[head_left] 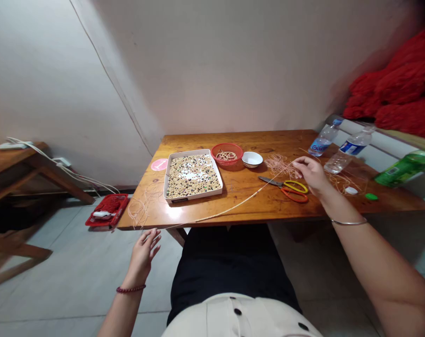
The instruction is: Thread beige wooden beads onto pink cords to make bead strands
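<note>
A cord strung with small pale beads (229,210) stretches between my two hands, sagging slightly near the table's front edge. Its left end is pinched in my left hand (145,248), just off the table's front left corner. My right hand (309,172) grips the other end above the table's right half, beside the scissors (294,189) with one yellow and one orange handle. Behind the cord sits a white tray (215,191) of tan and dark beads. Tangled pink cord (278,164) lies behind my right hand, and more loose cord (138,210) is near my left.
On the wooden table (240,187) stand a red basket (227,161) with beaded loops, a white bowl (252,160) and a pink round label (159,164). Clear bottles (349,150) and a green bottle (405,168) are at the right. A red crate (119,219) sits on the floor.
</note>
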Demonstrator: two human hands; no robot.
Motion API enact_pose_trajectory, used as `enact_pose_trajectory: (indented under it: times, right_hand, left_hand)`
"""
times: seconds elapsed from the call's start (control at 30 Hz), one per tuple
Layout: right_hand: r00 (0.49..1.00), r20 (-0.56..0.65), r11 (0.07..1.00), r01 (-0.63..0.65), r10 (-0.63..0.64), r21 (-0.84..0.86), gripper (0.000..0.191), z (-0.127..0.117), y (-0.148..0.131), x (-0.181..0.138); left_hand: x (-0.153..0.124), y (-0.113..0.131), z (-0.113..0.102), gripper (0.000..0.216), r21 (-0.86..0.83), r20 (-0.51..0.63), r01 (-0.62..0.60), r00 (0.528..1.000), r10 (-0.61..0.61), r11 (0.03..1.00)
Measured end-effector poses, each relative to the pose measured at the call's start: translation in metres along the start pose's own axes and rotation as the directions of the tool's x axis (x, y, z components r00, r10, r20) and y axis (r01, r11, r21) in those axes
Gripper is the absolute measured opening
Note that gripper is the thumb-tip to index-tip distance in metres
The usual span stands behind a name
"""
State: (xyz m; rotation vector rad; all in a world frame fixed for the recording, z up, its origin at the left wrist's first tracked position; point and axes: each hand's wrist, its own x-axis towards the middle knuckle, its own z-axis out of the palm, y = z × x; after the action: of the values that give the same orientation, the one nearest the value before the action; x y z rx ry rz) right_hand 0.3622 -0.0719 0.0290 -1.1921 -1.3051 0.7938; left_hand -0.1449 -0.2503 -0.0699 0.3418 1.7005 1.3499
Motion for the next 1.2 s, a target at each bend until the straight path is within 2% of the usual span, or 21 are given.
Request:
enact_pose_trajectory:
  times: [0.2,0.33,0.43,0.53,0.63,0.73,0.83,0.9,0.97,1.0,1.1,1.2]
  right_hand:
    - [0.999,-0.040,1.000,0.011,-0.011,-0.002,0.021,-0.007,0.015,0.007]
    - [0.998,-0.054,0.983,0.018,-0.028,-0.183,0.022,-0.006,0.039,0.015]
    - [0.989,0.034,0.894,0.148,-0.147,-0.423,0.021,0.001,0.053,0.010]
    - [0.981,0.175,0.725,0.184,-0.089,-0.664,0.020,0.012,0.060,-0.003]
    - [0.958,0.288,0.638,0.220,0.003,-0.738,0.019,0.023,0.061,-0.017]
    - [0.929,0.370,0.631,0.288,-0.002,-0.720,0.022,0.026,0.060,-0.018]
    - [0.957,0.267,0.630,0.275,-0.111,-0.726,0.029,0.014,0.056,-0.006]
    - [0.987,0.104,0.591,0.159,-0.126,-0.791,0.032,-0.002,0.053,0.006]
    - [0.997,-0.032,0.518,0.011,-0.073,-0.855,0.033,-0.020,0.049,0.014]
    - [0.998,-0.050,0.470,-0.030,-0.031,-0.882,0.031,-0.027,0.048,0.016]
    - [0.989,0.025,0.348,-0.027,0.143,-0.937,0.029,-0.040,0.045,0.014]
    - [0.949,0.109,0.270,0.027,0.295,-0.963,0.030,-0.039,0.045,0.006]
  left_hand:
    - [0.000,0.010,-0.006,0.043,0.022,-0.028,-0.106,0.994,0.106,0.994]
    - [0.002,0.025,-0.006,0.053,0.073,-0.038,-0.187,0.981,0.191,0.980]
    - [0.007,0.033,-0.004,0.056,0.075,-0.053,-0.225,0.972,0.229,0.971]
    - [0.013,0.038,-0.002,0.057,0.068,-0.078,-0.253,0.963,0.258,0.965]
    - [0.017,0.042,-0.002,0.056,0.042,-0.109,-0.256,0.960,0.260,0.966]
    - [0.020,0.045,-0.003,0.054,0.022,-0.138,-0.243,0.960,0.244,0.970]
    - [0.023,0.046,-0.002,0.049,0.009,-0.160,-0.245,0.957,0.243,0.969]
    - [0.026,0.046,-0.001,0.045,0.000,-0.185,-0.247,0.952,0.242,0.969]
    - [0.028,0.045,0.000,0.044,-0.003,-0.187,-0.262,0.948,0.257,0.965]
    - [0.028,0.043,0.001,0.043,0.005,-0.185,-0.268,0.946,0.265,0.963]
    - [0.027,0.039,0.003,0.040,0.036,-0.188,-0.297,0.936,0.299,0.954]
    - [0.024,0.035,0.005,0.039,0.071,-0.194,-0.324,0.923,0.332,0.943]
